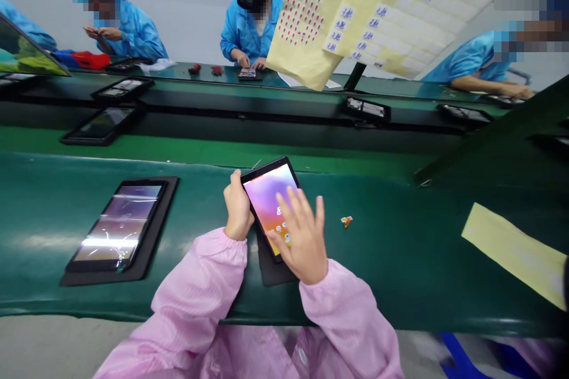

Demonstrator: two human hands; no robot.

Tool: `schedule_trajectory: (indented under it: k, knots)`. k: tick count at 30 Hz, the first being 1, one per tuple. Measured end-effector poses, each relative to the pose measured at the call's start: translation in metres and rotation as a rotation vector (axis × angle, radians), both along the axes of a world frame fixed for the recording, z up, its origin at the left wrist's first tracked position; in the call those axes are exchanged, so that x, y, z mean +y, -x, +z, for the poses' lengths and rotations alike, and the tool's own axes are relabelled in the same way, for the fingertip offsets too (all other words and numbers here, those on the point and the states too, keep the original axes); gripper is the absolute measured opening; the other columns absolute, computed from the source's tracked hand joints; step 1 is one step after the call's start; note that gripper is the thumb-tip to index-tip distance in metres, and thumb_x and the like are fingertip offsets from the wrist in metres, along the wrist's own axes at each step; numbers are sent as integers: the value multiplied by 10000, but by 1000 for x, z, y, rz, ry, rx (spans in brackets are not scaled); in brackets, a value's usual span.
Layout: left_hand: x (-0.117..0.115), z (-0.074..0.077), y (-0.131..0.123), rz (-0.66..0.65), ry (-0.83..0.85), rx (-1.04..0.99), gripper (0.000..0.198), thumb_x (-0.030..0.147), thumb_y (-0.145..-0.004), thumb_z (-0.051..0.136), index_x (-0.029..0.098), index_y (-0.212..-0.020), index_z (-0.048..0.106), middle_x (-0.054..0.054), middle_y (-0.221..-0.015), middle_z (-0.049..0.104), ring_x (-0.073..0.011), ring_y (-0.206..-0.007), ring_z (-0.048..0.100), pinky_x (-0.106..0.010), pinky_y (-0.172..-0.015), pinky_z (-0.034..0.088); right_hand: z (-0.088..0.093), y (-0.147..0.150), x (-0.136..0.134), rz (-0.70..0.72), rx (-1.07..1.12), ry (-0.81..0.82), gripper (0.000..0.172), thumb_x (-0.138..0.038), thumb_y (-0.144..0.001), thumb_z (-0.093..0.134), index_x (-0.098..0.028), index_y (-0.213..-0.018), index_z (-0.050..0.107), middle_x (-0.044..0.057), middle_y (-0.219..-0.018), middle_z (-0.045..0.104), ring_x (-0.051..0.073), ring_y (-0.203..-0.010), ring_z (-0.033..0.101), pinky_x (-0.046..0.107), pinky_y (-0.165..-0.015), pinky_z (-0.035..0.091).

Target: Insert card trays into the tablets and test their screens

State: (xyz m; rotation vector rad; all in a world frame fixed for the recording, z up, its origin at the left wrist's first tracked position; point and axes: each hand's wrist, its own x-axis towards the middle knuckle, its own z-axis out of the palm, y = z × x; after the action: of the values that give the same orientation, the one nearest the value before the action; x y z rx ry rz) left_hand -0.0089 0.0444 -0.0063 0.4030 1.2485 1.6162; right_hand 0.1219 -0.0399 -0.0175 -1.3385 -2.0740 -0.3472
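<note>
A black-framed tablet (264, 189) with a lit, purple-to-orange home screen is tilted up over the green work surface. My left hand (237, 207) grips it along its left edge, thumb near the upper corner. Over the right part of the screen is my right hand (304, 234), fingers spread; whether the fingertips touch the glass I cannot tell. Part of the screen is hidden behind that hand. Beneath the tablet lies a dark pad (273, 272). To the left, a second lit tablet (120, 222) rests on another dark pad (164, 207).
Small coloured scraps (347, 222) lie right of my hands, with a yellow sheet (515, 254) farther right. Behind runs a dark line carrying several devices, including a tablet (100, 124). Label sheets (355, 18) hang above. Co-workers in blue sit across. A green post (489, 130) slants at right.
</note>
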Motion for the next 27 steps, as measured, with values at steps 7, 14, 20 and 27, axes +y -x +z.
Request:
schedule_trajectory:
  k: [7,14,20,27]
  knots:
    - [-7,5,7,-9,-34,-63,320,474,-703,599,167,-652,520,7,-546,586,-135,-459,555,-237,-464,425,-15,7,-4,106,-195,145,641,-542,-949,384,-147,-1454,383,118,-1507,395,300,-1386,383,618,-1157,166]
    - [-5,4,12,-3,10,-58,312,458,-701,602,162,-630,533,13,-538,583,-119,-446,540,-218,-446,397,-36,-12,-49,89,-260,156,631,-554,-930,430,-182,-1440,411,72,-1483,435,292,-1360,418,605,-1181,74]
    - [-6,4,11,-9,4,-82,303,446,-696,622,162,-643,529,22,-543,574,-106,-437,524,-216,-448,389,-35,-19,-60,86,-268,196,628,-560,-928,431,-201,-1443,412,56,-1474,443,275,-1336,449,559,-1197,-30]
    - [-5,-1,8,-23,0,-121,304,450,-661,657,162,-665,559,20,-572,608,-110,-467,548,-222,-494,425,-36,-28,-66,112,-250,161,562,-550,-943,401,-201,-1371,508,62,-1423,514,278,-1286,505,572,-1189,-52]
